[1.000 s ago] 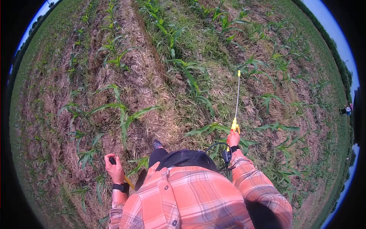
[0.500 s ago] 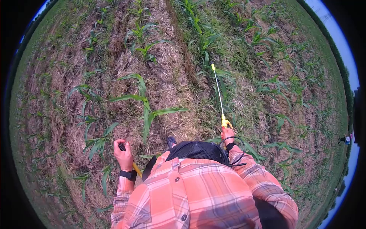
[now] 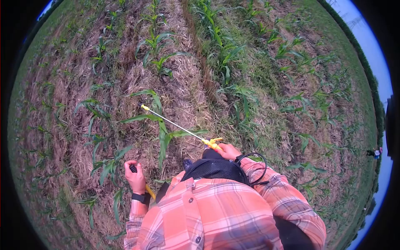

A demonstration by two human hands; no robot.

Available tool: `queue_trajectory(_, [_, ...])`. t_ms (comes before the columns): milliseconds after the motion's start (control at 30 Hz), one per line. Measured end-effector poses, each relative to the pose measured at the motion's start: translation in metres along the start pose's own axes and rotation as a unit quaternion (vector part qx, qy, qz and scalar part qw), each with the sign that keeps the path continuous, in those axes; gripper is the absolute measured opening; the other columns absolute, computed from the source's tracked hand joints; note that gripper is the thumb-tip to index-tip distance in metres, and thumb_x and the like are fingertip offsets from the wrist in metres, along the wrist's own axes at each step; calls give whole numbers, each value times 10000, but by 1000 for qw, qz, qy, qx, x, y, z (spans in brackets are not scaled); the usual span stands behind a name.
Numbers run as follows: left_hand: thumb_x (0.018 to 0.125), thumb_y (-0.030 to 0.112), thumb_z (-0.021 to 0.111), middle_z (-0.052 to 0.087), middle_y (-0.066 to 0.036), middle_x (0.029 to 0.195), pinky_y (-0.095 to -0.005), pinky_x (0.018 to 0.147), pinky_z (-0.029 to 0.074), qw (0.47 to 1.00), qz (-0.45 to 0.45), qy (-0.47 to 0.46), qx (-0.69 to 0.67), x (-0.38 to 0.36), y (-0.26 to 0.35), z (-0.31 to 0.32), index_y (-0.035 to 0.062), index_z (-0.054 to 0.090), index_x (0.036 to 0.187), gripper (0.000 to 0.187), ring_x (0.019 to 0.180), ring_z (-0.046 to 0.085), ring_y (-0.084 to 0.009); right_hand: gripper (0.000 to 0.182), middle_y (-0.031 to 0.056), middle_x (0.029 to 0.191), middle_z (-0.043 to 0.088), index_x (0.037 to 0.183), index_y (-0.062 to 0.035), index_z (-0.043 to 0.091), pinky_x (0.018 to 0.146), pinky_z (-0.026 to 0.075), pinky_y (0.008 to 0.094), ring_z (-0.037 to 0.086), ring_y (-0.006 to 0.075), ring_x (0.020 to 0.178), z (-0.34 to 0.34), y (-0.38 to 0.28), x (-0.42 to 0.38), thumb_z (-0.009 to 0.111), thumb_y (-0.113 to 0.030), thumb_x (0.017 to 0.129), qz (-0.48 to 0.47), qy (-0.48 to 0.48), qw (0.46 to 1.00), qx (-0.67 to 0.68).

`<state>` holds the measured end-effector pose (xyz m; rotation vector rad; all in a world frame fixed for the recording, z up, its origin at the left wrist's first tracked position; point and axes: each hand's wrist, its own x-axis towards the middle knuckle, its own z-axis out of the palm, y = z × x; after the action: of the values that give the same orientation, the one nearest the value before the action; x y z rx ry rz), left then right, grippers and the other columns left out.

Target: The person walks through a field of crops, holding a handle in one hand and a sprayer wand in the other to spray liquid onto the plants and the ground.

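Observation:
My right hand (image 3: 228, 151) is closed round the yellow handle of a spray wand (image 3: 178, 126), in front of my waist. The wand's thin metal tube slants up to the left, and its yellow nozzle (image 3: 144, 107) is over the leaves of a young corn plant (image 3: 161, 121). A black hose (image 3: 266, 166) loops beside my right wrist. On the left, my left hand (image 3: 135, 179) is wrapped round the black grip (image 3: 133, 168) of a yellow lever (image 3: 150, 191) that runs back toward my side.
Rows of young corn (image 3: 225, 54) run ahead over soil with dry straw (image 3: 183, 79), with green weeds between them. A black mesh bag (image 3: 214, 171) hangs at my waist, and my shoe (image 3: 187, 163) shows below. Another person (image 3: 376, 153) stands far off at the right.
My right hand has swung the spray wand leftward, so its nozzle moved from the right-hand corn row to the plant before me. My left hand stays at nearly the same spot.

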<state>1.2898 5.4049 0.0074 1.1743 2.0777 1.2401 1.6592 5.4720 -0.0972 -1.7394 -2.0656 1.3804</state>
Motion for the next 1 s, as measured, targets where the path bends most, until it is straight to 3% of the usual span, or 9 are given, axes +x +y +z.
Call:
queue_trajectory(100, [754, 32, 527, 408, 5, 607, -235, 488, 330, 1000, -19, 5, -5, 9, 3, 3, 48, 449, 806, 96, 530, 382, -86, 304, 159, 653, 563, 879, -78, 546, 538, 413, 392, 563, 316, 605, 2, 2, 24, 504, -368, 796, -70, -17, 997, 3])
queue_trajectory(300, [759, 31, 517, 409, -13, 631, -247, 506, 339, 988, 96, 79, 91, 47, 33, 29, 40, 449, 810, 86, 537, 374, -105, 309, 168, 738, 584, 906, -76, 557, 610, 425, 388, 569, 329, 691, -21, 46, 77, 500, -356, 788, -49, -39, 998, 24])
queue_trajectory(433, [767, 33, 514, 396, 4, 630, -231, 494, 319, 996, 59, 36, 58, 72, 63, 66, 43, 444, 814, 84, 540, 355, -83, 327, 179, 755, 593, 880, -40, 577, 642, 434, 381, 580, 321, 734, -57, 63, 81, 513, -342, 773, 56, 49, 995, 62])
queue_trajectory(600, [763, 32, 518, 388, 7, 639, -232, 491, 308, 993, 91, 12, 70, 98, 82, 107, 42, 444, 816, 92, 543, 342, -81, 318, 125, 649, 575, 823, -29, 562, 558, 420, 340, 559, 236, 602, -79, 113, 80, 525, -341, 777, 123, 166, 975, 86])
queue_trajectory(633, [759, 32, 521, 392, 5, 643, -235, 496, 312, 993, 96, 4, 72, 103, 84, 114, 41, 444, 815, 95, 546, 347, -85, 308, 72, 599, 552, 795, -37, 557, 510, 399, 312, 522, 179, 539, -80, 125, 82, 521, -342, 784, 177, 172, 960, 129])
queue_trajectory(767, [758, 45, 532, 396, 0, 679, -233, 528, 311, 994, 73, -31, 78, 119, 91, 136, 47, 446, 813, 102, 589, 348, -93, 289, 19, 525, 515, 767, -60, 551, 408, 365, 274, 477, 124, 434, -94, 161, 79, 513, -344, 801, 199, 270, 929, 157])
queue_trajectory(833, [759, 45, 532, 393, 2, 669, -232, 520, 307, 992, 85, -33, 85, 125, 102, 147, 47, 446, 812, 101, 582, 344, -91, 272, -1, 495, 484, 746, -77, 531, 344, 324, 239, 422, 91, 367, -107, 164, 74, 499, -337, 819, 238, 272, 888, 284])
queue_trajectory(867, [760, 45, 531, 390, 5, 659, -232, 512, 303, 991, 97, -32, 90, 128, 107, 152, 48, 446, 811, 100, 575, 340, -88, 264, 4, 507, 466, 716, -49, 523, 349, 314, 258, 417, 90, 378, -112, 165, 69, 528, -296, 807, 265, 284, 837, 385])
queue_trajectory(1000, [760, 41, 530, 387, 6, 652, -232, 506, 301, 987, 111, -35, 107, 141, 109, 169, 47, 447, 812, 98, 573, 337, -87, 280, 12, 475, 439, 691, -67, 478, 282, 291, 225, 381, 87, 323, -129, 188, 69, 509, -314, 820, 285, 357, 760, 462])
